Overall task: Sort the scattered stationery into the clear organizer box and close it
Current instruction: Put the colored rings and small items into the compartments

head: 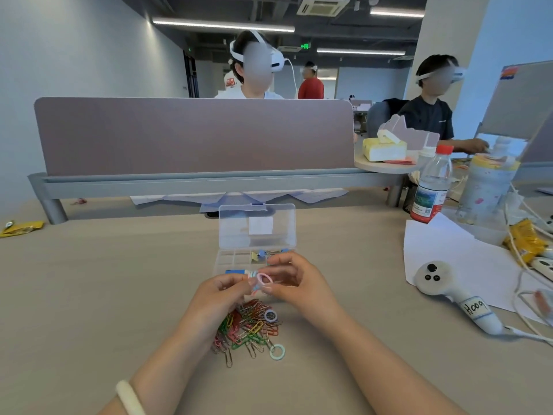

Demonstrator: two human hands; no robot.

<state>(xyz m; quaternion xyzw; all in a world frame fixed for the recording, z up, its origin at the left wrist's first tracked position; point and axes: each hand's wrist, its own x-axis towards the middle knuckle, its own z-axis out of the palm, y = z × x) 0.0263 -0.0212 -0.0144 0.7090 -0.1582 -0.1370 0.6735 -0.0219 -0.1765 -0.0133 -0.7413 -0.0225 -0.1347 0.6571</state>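
The clear organizer box [232, 259] stands open on the desk, its lid [257, 226] tilted up at the back. Binder clips [261, 255] lie in a rear compartment. Just in front of the box, my left hand [220, 290] and my right hand [291, 278] meet at the fingertips, both pinching a small pink ring [264, 279]. Below the hands lies a heap of coloured paper clips [247, 327]. A mint-green ring [276, 351] rests at the heap's right edge, and a small grey-blue ring [270, 315] sits on top.
A white controller [449, 295] lies on white paper [466, 259] to the right. A water bottle [432, 184], a cloudy plastic bottle [486, 187] and cables [526, 307] crowd the far right. A grey divider [194, 136] runs behind the box. People sit beyond it.
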